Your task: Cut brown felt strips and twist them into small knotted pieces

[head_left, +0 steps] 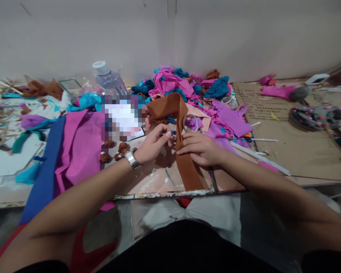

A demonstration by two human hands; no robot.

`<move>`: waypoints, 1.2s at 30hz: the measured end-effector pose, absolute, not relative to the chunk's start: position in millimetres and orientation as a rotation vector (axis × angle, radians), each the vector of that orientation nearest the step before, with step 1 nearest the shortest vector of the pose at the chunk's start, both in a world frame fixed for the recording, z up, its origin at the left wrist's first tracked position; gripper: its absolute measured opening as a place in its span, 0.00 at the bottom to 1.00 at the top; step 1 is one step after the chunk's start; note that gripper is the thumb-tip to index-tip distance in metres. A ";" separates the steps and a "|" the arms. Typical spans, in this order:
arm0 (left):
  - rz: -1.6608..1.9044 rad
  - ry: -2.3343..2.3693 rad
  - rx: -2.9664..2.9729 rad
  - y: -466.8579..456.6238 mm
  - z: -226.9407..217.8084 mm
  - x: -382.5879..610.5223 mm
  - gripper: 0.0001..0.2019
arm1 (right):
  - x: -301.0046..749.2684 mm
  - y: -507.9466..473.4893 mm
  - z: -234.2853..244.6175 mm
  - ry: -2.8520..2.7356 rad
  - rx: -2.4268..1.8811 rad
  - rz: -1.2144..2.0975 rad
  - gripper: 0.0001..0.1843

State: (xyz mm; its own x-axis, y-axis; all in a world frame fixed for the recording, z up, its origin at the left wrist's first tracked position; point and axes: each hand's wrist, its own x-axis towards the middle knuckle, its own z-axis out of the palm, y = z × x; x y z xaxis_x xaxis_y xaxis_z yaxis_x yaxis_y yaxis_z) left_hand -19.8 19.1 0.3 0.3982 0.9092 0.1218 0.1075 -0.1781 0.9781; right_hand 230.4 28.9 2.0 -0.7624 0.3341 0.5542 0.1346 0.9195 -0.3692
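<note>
A long strip of brown fabric (187,168) runs from the near edge of the work board up to a folded bunch near the middle. My left hand (153,144), with a metal watch on the wrist, pinches the strip's left edge. My right hand (200,148) lies over the strip from the right, fingers closed on it. The grey handle loops of scissors (191,123) show just beyond my right hand. Small brown fabric rosettes (116,148) lie left of my left hand.
A heap of magenta, purple and teal scraps (187,87) fills the back. A clear water bottle (109,79) stands at back left. Pink and blue cloth sheets (71,151) lie left. Cardboard (287,140) with a dark glue gun (315,115) lies right.
</note>
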 end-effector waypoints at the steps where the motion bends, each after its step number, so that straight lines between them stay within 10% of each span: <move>1: 0.959 0.937 1.515 20.6 -2.2 -18.9 0.20 | 229.5 27.4 2.5 -2.459 -0.309 0.446 0.22; 16: 0.993 0.956 1.480 27.1 -1.5 -21.6 0.25 | 214.1 -1.2 9.5 -2.616 -0.070 0.934 0.22; 36: 0.793 0.791 2.094 6.2 21.1 -21.6 0.21 | 210.9 -1.7 0.8 -2.530 -0.099 0.716 0.21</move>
State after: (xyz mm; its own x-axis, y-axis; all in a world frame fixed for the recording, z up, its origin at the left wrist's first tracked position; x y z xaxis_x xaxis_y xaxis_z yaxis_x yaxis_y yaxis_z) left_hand -21.6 6.2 21.1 0.6172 0.7371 0.2751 0.2736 -0.5289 0.8034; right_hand 210.9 -1.7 0.8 -0.8699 0.2006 0.4505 -0.0652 0.8587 -0.5083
